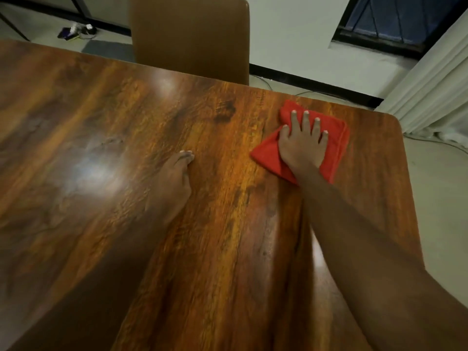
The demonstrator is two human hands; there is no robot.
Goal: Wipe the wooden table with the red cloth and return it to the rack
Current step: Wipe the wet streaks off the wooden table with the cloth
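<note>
The wooden table [126, 148] fills most of the view, its grain dark brown and orange. A folded red cloth [336, 145] lies flat on it near the far right corner. My right hand [302, 145] presses down on the cloth with its fingers spread and straight. My left hand [177, 173] rests flat on the bare wood to the left of the cloth, fingers together and pointing away from me. No rack is in view.
A brown chair [190, 36] stands pushed in at the table's far edge. White curtains [435, 79] hang at the right below a dark window [395, 19]. Cables and small items [76, 30] lie on the floor at the far left.
</note>
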